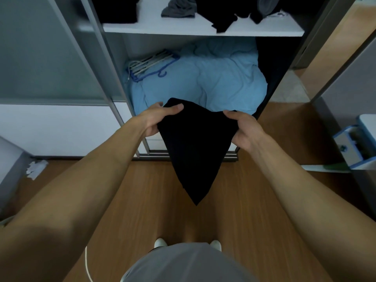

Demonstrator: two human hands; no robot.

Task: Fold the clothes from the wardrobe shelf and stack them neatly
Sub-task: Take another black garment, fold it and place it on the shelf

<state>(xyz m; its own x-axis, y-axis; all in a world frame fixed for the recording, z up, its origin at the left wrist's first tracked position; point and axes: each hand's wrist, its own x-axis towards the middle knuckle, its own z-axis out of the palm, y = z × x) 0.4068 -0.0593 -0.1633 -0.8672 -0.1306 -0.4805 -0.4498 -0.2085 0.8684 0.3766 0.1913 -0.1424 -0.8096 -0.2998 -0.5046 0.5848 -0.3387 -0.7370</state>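
A black garment hangs in the air in front of the open wardrobe, folded into a shape that narrows to a point at the bottom. My left hand grips its upper left edge, thumb on top. Its upper right corner is pinched by my right hand. On the white wardrobe shelf above lie a crumpled grey garment, loose black clothes and a dark stack at the left.
A light blue duvet fills the lower compartment, with a bundle of hangers on its left side. A sliding door stands left. Wooden floor lies below; scrap paper left, a blue-white box right.
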